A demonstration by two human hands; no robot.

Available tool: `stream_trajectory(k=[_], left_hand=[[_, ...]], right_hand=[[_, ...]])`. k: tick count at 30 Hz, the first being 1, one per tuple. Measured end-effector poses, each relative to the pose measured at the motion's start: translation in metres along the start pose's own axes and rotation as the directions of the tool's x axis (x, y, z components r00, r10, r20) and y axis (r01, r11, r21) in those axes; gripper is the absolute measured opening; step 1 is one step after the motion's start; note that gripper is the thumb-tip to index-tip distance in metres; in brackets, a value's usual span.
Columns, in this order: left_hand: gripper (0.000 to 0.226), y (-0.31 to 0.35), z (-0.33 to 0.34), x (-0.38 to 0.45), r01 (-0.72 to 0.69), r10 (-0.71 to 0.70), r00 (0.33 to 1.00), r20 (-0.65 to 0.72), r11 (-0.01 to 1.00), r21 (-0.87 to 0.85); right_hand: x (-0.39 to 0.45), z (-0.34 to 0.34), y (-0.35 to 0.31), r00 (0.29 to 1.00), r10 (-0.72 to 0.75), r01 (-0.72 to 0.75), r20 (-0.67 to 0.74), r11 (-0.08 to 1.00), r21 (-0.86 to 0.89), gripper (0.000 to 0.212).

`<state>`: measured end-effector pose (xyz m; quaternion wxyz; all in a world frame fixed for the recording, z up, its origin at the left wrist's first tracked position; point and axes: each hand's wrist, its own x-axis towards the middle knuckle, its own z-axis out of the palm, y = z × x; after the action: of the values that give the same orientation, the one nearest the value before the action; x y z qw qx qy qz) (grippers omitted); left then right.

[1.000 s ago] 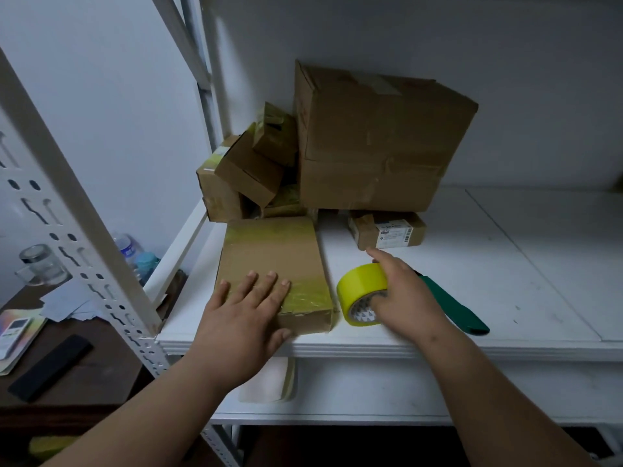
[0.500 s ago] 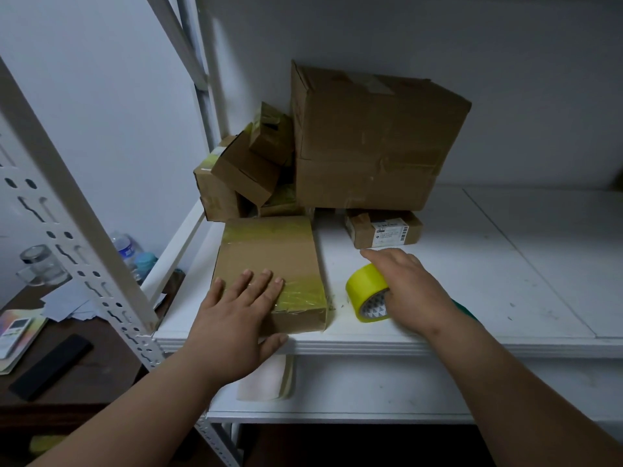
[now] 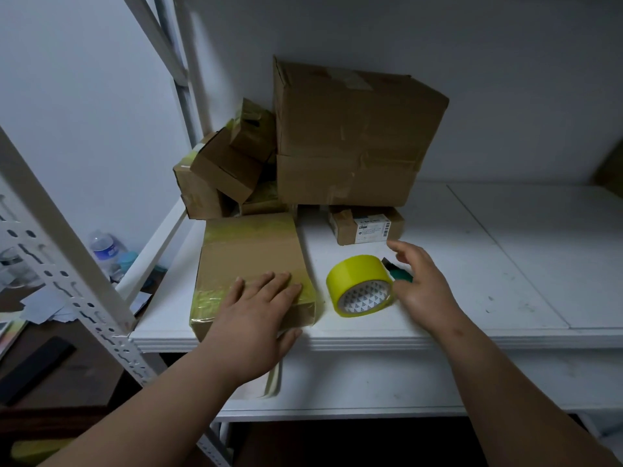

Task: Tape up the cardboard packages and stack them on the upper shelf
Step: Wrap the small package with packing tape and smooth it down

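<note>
On the shelf (image 3: 438, 335), near the edge, the flat box (image 3: 251, 261) is pressed by the flat left hand (image 3: 251, 310). Just right, the yellow tape (image 3: 359, 284) is touched by the wide right hand (image 3: 421, 284). It is best gripped firmly.

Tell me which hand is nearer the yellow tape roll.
Right. The right hand is open right beside the yellow tape roll, at its right edge. The left hand lies flat on the taped box, left of the roll.
</note>
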<state>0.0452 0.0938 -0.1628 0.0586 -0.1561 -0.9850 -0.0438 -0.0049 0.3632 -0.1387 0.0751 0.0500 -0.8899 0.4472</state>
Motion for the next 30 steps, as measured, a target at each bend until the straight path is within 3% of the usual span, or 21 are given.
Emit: stream_trajectory(k=[3,5,8,11,13,16,18,20,23,25,27,30], left_hand=[[0.081,0.003,-0.001,0.001,0.025,-0.026,0.999,-0.022,0.999,-0.035],[0.077,0.003,0.001,0.001,0.034,-0.035,0.999,-0.02,0.999,-0.038],[0.074,0.003,0.003,-0.001,0.037,-0.037,0.999,-0.01,0.999,-0.014],[0.072,0.001,0.001,-0.003,0.025,-0.025,1.0,-0.006,1.0,0.007],[0.071,0.001,0.0,-0.003,0.027,-0.027,1.0,0.0,1.0,-0.004],[0.07,0.002,-0.002,0.0,0.028,-0.028,0.999,0.02,1.0,0.007],[0.072,0.003,-0.001,0.003,0.019,-0.02,0.999,0.026,0.999,0.042],[0.073,0.008,-0.004,0.004,0.019,-0.023,0.999,0.049,0.996,0.082],[0.072,0.014,-0.01,0.008,0.014,-0.027,0.994,0.101,0.991,0.131],[0.073,0.018,-0.017,0.013,0.007,-0.039,0.984,0.173,0.984,0.177],[0.077,0.022,-0.022,0.016,-0.001,-0.035,0.978,0.205,0.985,0.173],[0.087,0.017,-0.022,0.014,0.022,-0.038,0.983,0.177,0.996,0.091]], right_hand=[[0.004,-0.006,0.026,0.978,0.152,-0.181,-0.141,0.957,-0.227,0.045],[0.002,-0.005,0.042,0.967,0.233,-0.251,-0.101,0.823,-0.51,0.04],[-0.006,-0.001,0.055,0.968,0.249,-0.182,-0.021,0.643,-0.744,0.04],[-0.006,-0.004,0.055,0.98,0.191,-0.162,-0.053,0.611,-0.775,0.035],[-0.005,-0.006,0.047,0.964,0.243,-0.254,-0.108,0.72,-0.646,0.035],[-0.002,-0.009,0.025,0.921,0.332,-0.356,-0.202,0.93,-0.095,0.041],[-0.002,-0.005,-0.003,0.914,0.346,-0.273,-0.213,0.911,0.308,0.039],[-0.011,0.007,-0.035,0.929,0.347,-0.228,-0.127,0.808,0.543,0.036],[-0.03,0.033,-0.067,0.971,0.236,-0.201,0.027,0.757,0.622,0.024],[-0.039,0.046,-0.074,0.986,0.144,-0.166,0.084,0.818,0.55,0.028],[-0.04,0.049,-0.073,0.993,0.095,-0.115,0.068,0.893,0.436,0.024],[-0.032,0.04,-0.063,0.99,0.124,-0.105,-0.073,0.969,0.224,0.024]])
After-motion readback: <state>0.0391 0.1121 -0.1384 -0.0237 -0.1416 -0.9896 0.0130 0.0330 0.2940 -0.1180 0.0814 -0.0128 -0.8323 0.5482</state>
